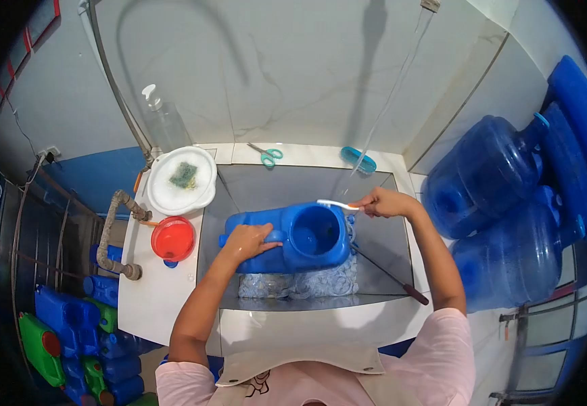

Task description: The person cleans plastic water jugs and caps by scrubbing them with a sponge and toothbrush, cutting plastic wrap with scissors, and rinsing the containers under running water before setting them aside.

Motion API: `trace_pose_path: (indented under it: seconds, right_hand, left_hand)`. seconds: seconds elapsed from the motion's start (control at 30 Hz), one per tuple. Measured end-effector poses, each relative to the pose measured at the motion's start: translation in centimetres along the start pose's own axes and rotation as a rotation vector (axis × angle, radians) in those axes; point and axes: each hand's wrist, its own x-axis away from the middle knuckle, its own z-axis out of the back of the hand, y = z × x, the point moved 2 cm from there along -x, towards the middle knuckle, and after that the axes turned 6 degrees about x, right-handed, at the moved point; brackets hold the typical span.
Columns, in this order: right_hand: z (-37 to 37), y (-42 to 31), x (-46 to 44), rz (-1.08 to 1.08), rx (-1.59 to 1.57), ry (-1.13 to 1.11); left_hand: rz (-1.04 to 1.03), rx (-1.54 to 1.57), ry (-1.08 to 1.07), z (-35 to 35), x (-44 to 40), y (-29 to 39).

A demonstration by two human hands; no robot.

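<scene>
A blue plastic jug (295,261) lies on its side over the sink, its wide round mouth facing up toward me. My left hand (247,242) is wrapped round the jug's handle. Between the fingers of my right hand (383,203) is a toothbrush (337,204), white with a bit of orange. Its head is at the upper rim of the jug's mouth; whether the bristles touch the rim, I cannot tell. Beneath the jug, a bluish-white crumpled or patterned mass (327,283) shows in the sink (385,237).
Water (393,91) streams down behind the jug. A dark-handled rod (412,292) leans across the sink's right side. Around it are a white foam-filled basin (205,196) with a sponge (184,174), a red bowl (173,238), scissors (268,157), a teal brush (358,160) and large water bottles (479,169).
</scene>
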Motion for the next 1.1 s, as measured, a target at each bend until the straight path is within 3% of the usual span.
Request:
trace_pose_path:
  seconds: [0.07, 0.13, 0.2, 0.27, 0.37, 0.53, 0.57, 0.63, 0.67, 0.73, 0.9, 0.97, 1.03, 1.1]
  right_hand:
    - [-0.3, 1.2, -0.1, 0.000, -0.034, 0.128]
    - [-0.9, 0.4, -1.0, 0.160, 0.255, 0.530]
    - [-1.7, -1.8, -3.5, 0.135, 0.299, 0.786]
    - [-1.6, -4.8, -6.7, 0.121, 0.261, 0.860]
    - [0.3, -4.0, -15.7, 0.067, 0.373, 0.764]
    - [-0.5, 0.0, -24.0, -0.065, 0.712, 1.169]
    - [-0.9, 0.5, -23.9, -0.060, 0.716, 1.163]
    - [-1.2, 0.6, -20.8, 0.045, 0.074, 1.071]
    - [-1.2, 0.4, -18.0, 0.040, 0.084, 1.061]
    - [-1.5, 0.0, -12.3, 0.070, -0.942, 0.631]
    - [2.9, -0.2, -6.7, -0.014, -0.752, 0.636]
    - [4.2, -0.5, -6.1, 0.042, -0.772, 0.488]
    - [5.1, -1.5, -5.6, 0.018, -0.712, 0.499]
    - [5.4, -2.3, -5.5, 0.014, -0.847, 0.377]
  left_hand:
    - [0.083, -0.007, 0.007, 0.2, -0.6, -0.3]
    - [0.238, 0.087, 0.096, 0.1, -0.3, -0.6]
    - [0.295, 0.126, 0.126, 0.0, 0.0, -0.5]
    - [0.351, 0.164, 0.159, -0.2, 0.4, -0.6]
    - [0.404, 0.226, 0.187, -0.3, 1.2, -1.0]
    - [0.403, 0.175, 0.237, -0.3, 1.0, -0.6]
    - [0.394, 0.168, 0.254, -0.3, 1.0, -0.6]
    - [0.412, 0.186, 0.230, 0.2, 0.5, -0.5]
    - [0.421, 0.197, 0.203, 0.3, 0.0, -0.4]
    - [0.388, 0.154, 0.183, 0.3, -1.0, 0.0]
    - [0.287, 0.082, 0.068, 1.2, -6.5, 2.8]
    - [0.185, 0.196, 0.165, 0.7, -9.0, 3.5]
    - [0.116, 0.266, 0.168, 0.2, -11.8, 3.9]
    - [0.047, 0.333, 0.166, 0.0, -14.2, 4.5]
